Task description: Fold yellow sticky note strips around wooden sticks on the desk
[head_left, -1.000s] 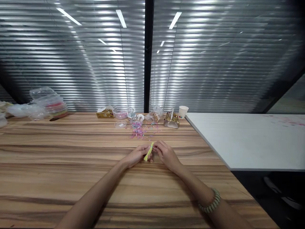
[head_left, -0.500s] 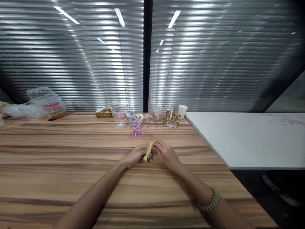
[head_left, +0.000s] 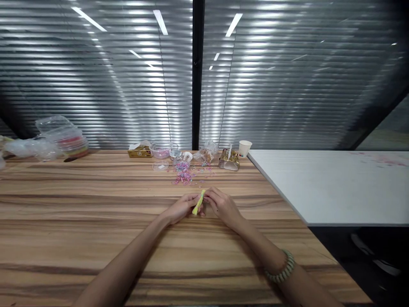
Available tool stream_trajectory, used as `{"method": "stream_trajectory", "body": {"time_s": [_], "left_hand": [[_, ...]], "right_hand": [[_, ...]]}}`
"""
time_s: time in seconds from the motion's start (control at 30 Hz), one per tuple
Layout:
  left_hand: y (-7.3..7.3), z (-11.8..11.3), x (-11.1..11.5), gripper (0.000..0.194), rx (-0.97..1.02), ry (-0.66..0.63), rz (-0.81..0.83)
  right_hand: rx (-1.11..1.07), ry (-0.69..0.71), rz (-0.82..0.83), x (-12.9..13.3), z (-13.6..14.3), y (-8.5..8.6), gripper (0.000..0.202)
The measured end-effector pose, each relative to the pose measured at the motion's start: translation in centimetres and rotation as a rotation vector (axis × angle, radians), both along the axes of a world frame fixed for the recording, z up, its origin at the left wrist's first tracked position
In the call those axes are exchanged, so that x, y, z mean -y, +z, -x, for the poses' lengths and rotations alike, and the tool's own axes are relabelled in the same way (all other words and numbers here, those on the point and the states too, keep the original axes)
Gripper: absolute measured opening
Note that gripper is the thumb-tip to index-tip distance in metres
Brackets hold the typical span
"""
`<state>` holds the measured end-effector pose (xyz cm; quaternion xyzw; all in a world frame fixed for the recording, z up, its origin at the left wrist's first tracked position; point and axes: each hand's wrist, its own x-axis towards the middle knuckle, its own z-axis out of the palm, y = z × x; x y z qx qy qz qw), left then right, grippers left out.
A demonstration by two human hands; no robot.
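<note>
A thin yellow strip (head_left: 198, 203) is held between my two hands, slanting above the wooden table (head_left: 79, 238). My left hand (head_left: 183, 208) is closed on it from the left, thumb against its side. Fingers of my right hand (head_left: 223, 207) are pinched at its upper end; a small bluish bit shows there. Exactly how the right fingertips grip is too small to tell. Beyond the hands lies a loose pile of small pink, purple and teal rings (head_left: 183, 175).
Along the back stand a gold tissue box (head_left: 139, 152), a clear bowl (head_left: 161, 151), a flat clear lid (head_left: 160, 166), crumpled plastic (head_left: 207, 150), a crushed gold packet (head_left: 228, 161) and a paper cup (head_left: 244, 148). Plastic containers (head_left: 68, 138) sit at left; a white table (head_left: 335, 187) adjoins at right.
</note>
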<state>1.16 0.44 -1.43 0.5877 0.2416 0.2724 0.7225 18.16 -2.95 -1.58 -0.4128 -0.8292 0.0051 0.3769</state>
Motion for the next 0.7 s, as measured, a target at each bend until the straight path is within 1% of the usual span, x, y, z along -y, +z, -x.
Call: {"method": "stream_trajectory", "body": {"time_s": [0.23,0.4,0.53,0.7], "left_hand": [[0.23,-0.16,0.14,0.034,0.022,-0.012,-0.015],[0.06,-0.1,0.01,0.03,0.032,0.005,0.01],[-0.14,-0.05,-0.11,0.029,0.035,0.01,0.056],[-0.11,-0.25,0.01,0.026,0.092,0.005,0.078]], "right_hand": [[0.018,-0.043,0.022,0.04,0.13,-0.01,0.017],[-0.054,-0.07,0.057,0.07,0.34,-0.13,0.013],[-0.111,-0.067,0.059,0.12,0.56,-0.1,0.012],[-0.138,-0.061,0.038,0.2,0.77,-0.2,0.012]]}}
